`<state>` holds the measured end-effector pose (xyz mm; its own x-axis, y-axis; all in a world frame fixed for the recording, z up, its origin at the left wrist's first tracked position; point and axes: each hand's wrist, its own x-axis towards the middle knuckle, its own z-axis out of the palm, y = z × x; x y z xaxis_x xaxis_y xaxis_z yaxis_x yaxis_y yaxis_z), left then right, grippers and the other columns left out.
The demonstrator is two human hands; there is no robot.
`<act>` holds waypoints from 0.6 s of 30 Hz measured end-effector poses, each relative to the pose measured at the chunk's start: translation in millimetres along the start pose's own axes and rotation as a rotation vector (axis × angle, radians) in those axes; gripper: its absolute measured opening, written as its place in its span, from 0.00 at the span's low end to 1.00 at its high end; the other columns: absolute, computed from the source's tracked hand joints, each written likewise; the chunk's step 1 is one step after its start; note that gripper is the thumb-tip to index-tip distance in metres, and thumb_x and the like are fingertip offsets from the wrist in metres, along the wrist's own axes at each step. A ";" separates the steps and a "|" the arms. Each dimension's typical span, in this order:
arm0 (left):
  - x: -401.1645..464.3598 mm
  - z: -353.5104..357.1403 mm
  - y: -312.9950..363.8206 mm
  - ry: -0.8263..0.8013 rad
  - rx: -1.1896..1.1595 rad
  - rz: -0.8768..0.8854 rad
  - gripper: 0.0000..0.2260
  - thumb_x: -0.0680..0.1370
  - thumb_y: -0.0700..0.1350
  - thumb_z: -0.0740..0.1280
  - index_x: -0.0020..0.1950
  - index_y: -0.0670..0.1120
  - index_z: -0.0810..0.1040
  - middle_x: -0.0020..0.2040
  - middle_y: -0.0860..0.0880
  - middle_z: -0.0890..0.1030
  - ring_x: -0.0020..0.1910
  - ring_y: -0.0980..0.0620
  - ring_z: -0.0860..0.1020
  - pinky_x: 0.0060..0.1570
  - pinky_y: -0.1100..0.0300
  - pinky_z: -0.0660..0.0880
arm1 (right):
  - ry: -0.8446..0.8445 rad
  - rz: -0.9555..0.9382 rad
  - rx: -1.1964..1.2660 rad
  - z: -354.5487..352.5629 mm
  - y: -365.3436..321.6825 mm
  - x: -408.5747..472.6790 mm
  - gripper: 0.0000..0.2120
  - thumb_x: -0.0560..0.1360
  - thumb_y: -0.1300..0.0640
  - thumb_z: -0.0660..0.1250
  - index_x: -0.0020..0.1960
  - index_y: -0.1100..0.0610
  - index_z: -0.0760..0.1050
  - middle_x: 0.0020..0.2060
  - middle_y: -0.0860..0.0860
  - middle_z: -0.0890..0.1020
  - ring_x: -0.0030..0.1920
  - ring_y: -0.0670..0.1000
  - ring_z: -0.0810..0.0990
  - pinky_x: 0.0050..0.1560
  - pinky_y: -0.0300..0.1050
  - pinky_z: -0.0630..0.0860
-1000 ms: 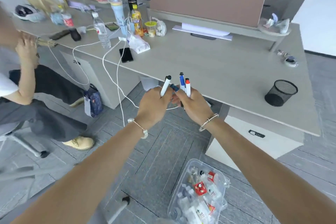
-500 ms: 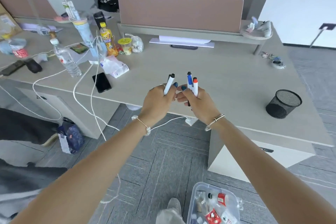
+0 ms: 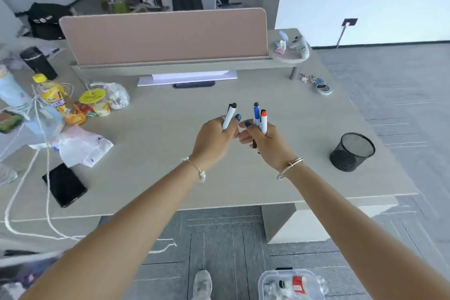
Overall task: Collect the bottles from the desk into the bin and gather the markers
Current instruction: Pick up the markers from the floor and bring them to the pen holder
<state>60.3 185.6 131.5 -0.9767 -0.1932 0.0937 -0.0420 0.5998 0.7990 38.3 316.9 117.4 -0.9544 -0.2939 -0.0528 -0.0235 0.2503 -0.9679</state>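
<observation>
Over the grey desk (image 3: 280, 185) my left hand (image 3: 214, 139) grips a white marker with a black cap (image 3: 229, 116), held upright. Close beside it, my right hand (image 3: 264, 142) holds a blue-capped marker (image 3: 256, 113) and a red-capped marker (image 3: 263, 119), both upright; a dark end sticks out below the fist. The two hands nearly touch at the fingertips. On the floor at the bottom right stands a clear plastic bin (image 3: 264, 282) with several bottles in it. A yellow-capped drink bottle (image 3: 52, 95) stands on the desk at the left.
A black mesh pen cup (image 3: 351, 152) stands on the desk's right. A black phone (image 3: 64, 185), white cables (image 3: 46, 175), a crumpled bag (image 3: 82, 147) and snack items crowd the left. A pink partition (image 3: 165, 36) lines the back edge. My shoe (image 3: 202, 284) shows below.
The view has swung right and closer to the desk; the seated person has left the frame. My hands have risen over the desk top with the same markers, and the bin has slid toward the bottom edge.
</observation>
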 end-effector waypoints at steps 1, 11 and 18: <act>10.1 3.2 1.8 -0.028 -0.005 0.007 0.19 0.80 0.51 0.57 0.42 0.40 0.79 0.40 0.47 0.83 0.38 0.49 0.76 0.36 0.64 0.69 | 0.028 0.006 -0.013 -3.4 1.6 4.9 0.11 0.77 0.57 0.54 0.51 0.55 0.75 0.42 0.52 0.82 0.43 0.51 0.81 0.38 0.36 0.70; 91.3 62.3 16.3 -0.290 -0.020 0.130 0.18 0.79 0.52 0.58 0.41 0.42 0.80 0.35 0.54 0.80 0.33 0.58 0.74 0.35 0.65 0.68 | 0.322 0.097 -0.006 -48.6 31.2 38.5 0.13 0.78 0.56 0.53 0.53 0.57 0.75 0.45 0.53 0.82 0.45 0.51 0.81 0.39 0.38 0.70; 127.4 134.1 48.2 -0.317 -0.066 0.161 0.20 0.79 0.52 0.57 0.38 0.39 0.77 0.34 0.53 0.80 0.32 0.54 0.74 0.34 0.59 0.69 | 0.540 0.163 -0.080 -123.6 61.9 42.7 0.13 0.79 0.54 0.54 0.52 0.54 0.76 0.45 0.48 0.82 0.48 0.51 0.80 0.41 0.39 0.74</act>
<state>-94.4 294.0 102.3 -0.9868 0.1568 0.0409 0.1216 0.5497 0.8265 -40.7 433.9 85.7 -0.9638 0.2623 -0.0467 0.1345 0.3278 -0.9351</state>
